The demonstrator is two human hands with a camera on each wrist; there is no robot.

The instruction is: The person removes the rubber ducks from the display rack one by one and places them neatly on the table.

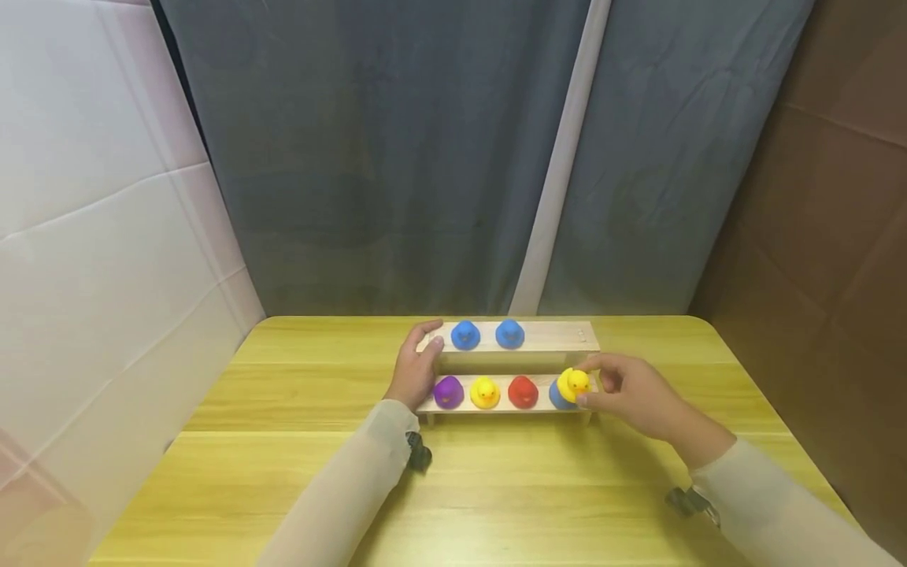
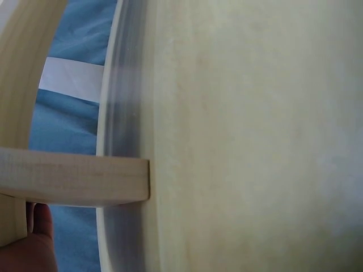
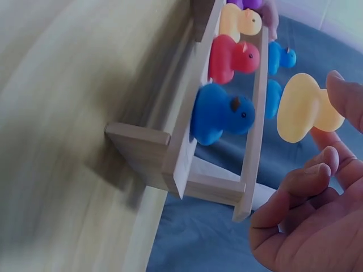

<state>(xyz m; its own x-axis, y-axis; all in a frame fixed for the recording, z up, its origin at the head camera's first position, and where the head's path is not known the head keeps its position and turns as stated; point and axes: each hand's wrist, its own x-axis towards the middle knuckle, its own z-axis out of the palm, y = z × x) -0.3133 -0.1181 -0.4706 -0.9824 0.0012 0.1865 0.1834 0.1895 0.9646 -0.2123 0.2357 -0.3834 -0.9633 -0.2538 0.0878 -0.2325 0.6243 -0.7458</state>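
Observation:
My right hand point(image 1: 641, 398) pinches a small yellow rubber duck point(image 1: 575, 383) between thumb and finger. In the right wrist view this duck point(image 3: 299, 107) hangs apart from the shelves. Behind it in the head view, partly hidden, a blue duck point(image 1: 557, 397) sits at the right end of the lower shelf. A purple duck point(image 1: 449, 393), a yellow duck point(image 1: 485, 392) and a red duck point(image 1: 523, 392) share that shelf. Two blue ducks, one left point(image 1: 465, 335) and one right point(image 1: 509, 334), stand on the upper shelf. My left hand point(image 1: 413, 375) grips the left end of the two-step wooden rack point(image 1: 553, 337).
The rack stands near the far edge of a wood-grain table point(image 1: 468, 504). A grey-blue curtain point(image 1: 397, 157) hangs behind the table, with a white wall sheet point(image 1: 106, 197) on the left and a brown one point(image 1: 829, 260) on the right.

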